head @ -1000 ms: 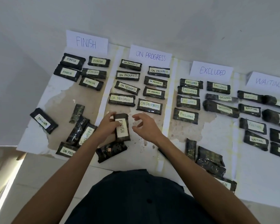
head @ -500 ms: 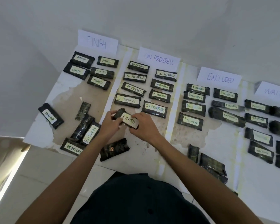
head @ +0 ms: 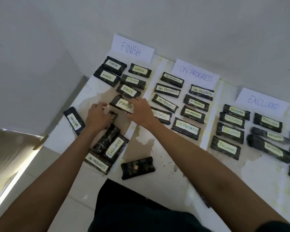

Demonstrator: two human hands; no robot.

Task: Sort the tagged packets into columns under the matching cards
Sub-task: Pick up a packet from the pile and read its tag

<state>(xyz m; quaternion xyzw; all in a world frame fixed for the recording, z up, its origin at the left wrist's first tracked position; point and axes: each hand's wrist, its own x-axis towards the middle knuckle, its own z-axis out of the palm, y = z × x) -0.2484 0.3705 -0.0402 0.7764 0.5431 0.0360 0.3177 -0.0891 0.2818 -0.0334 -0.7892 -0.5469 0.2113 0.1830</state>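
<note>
The held packet in my right hand bore a tag reading FINISH. Just beyond that hand lay five FINISH packets, and past them stood the FINISH card. To the right of my right hand, the ON PROGRESS card headed the ON PROGRESS packets. Farther right, the EXCLUDED card stood over the EXCLUDED packets. Left of my left hand lay a WAITING packet. By that wrist, a stray EXCLUDED packet and a stray ON PROGRESS packet showed their tags.
</note>
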